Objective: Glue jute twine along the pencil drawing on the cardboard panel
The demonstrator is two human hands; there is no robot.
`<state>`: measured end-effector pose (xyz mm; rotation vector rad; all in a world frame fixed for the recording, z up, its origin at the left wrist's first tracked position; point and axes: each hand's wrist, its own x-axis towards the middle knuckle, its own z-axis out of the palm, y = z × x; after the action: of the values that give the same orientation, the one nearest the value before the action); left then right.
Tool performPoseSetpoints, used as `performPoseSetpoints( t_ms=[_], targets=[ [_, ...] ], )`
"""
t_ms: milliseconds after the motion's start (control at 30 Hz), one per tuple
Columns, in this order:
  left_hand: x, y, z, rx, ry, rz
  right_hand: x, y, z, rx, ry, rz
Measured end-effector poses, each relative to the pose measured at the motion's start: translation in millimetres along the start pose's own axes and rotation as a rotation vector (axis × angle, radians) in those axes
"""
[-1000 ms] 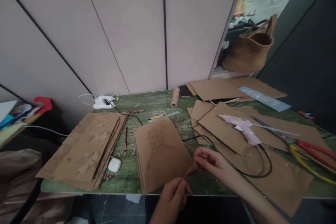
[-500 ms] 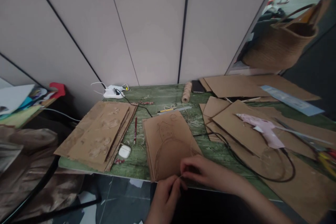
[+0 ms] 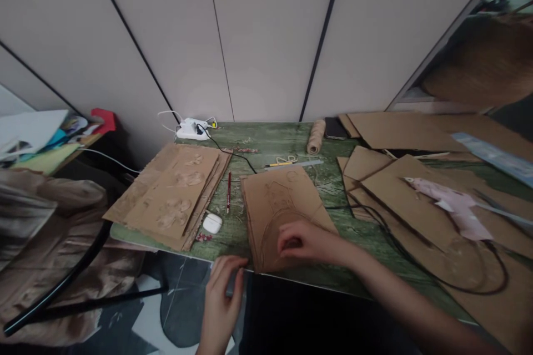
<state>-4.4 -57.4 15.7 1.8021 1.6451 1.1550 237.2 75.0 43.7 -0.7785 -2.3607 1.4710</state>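
Observation:
A cardboard piece (image 3: pixel 306 194) lies before me on the green table, with a drawn outline and thin string-like lines on it. Over its lower half is my right hand (image 3: pixel 303 241), thumb and fingers curled together in a pinch; whatever they hold is too small to make out. My left hand (image 3: pixel 222 297) is at the table's front edge, left of the cardboard's lower corner, its thumb and fingers apart and nothing seen in them. Beyond the cardboard lie a yellow cutter (image 3: pixel 281 164) and a roll of twine (image 3: pixel 316 137).
On the left are stacked cardboard sheets (image 3: pixel 164 194), a red pencil (image 3: pixel 229 191) and a white earphone case (image 3: pixel 212 223). To the right, a pink glue gun (image 3: pixel 456 208) with its black cable rests on cardboard scraps (image 3: pixel 400 194). A white power strip (image 3: pixel 194 128) stands near the wall.
My hands were together at the cardboard's lower edge and have come apart. The left moved left and opened; the right moved up over the cardboard. The camera view shifted right.

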Motion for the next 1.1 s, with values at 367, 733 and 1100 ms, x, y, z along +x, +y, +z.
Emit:
performPoseSetpoints(
  t_ms=[367, 733, 1100],
  targets=[
    [7, -1, 23.7, 0.087, 0.027, 0.298, 12, 2, 19, -0.087, 0.059, 0.087],
    [0, -4, 22.8, 0.146, -0.007, 0.346, 16, -3, 25, -0.199, 0.104, 0.17],
    [-4, -16, 28.9, 0.229, -0.066, 0.422, 15, -11, 31, -0.229, 0.154, 0.238]
  ],
)
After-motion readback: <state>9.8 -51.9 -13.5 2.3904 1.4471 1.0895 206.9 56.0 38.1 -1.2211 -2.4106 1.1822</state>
